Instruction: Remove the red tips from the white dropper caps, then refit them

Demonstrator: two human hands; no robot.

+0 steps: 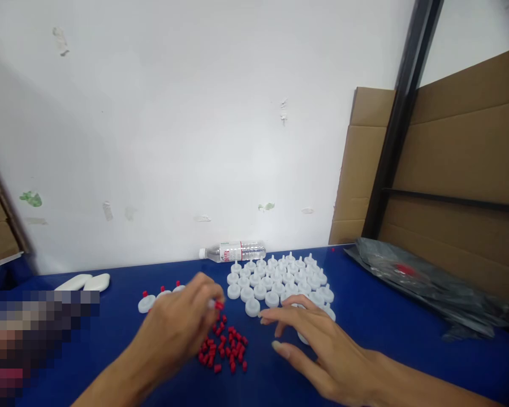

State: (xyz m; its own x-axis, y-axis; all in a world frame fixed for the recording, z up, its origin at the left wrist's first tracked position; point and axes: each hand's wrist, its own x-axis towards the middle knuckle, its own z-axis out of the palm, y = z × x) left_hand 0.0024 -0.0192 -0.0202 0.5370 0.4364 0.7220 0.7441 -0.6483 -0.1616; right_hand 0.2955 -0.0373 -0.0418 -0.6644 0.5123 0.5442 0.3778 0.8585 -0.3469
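Note:
My left hand (186, 316) is closed, with a small red cap (219, 305) showing at its fingertips on the tip of a white nozzle lid; the hand hides most of that lid. Below and beside it lies a loose pile of red caps (223, 346). Fingers apart and holding nothing, my right hand (314, 345) hovers at the near edge of many white nozzle lids (253, 307), partly covering some. Left of my left hand stand several white lids with red caps on their tips (146, 303).
A clear plastic bottle (241, 251) lies on its side against the white wall. Two white rounded objects (96, 282) rest at the left of the blue table (407, 350). Grey plastic bags (424, 282) and cardboard (466, 158) are on the right.

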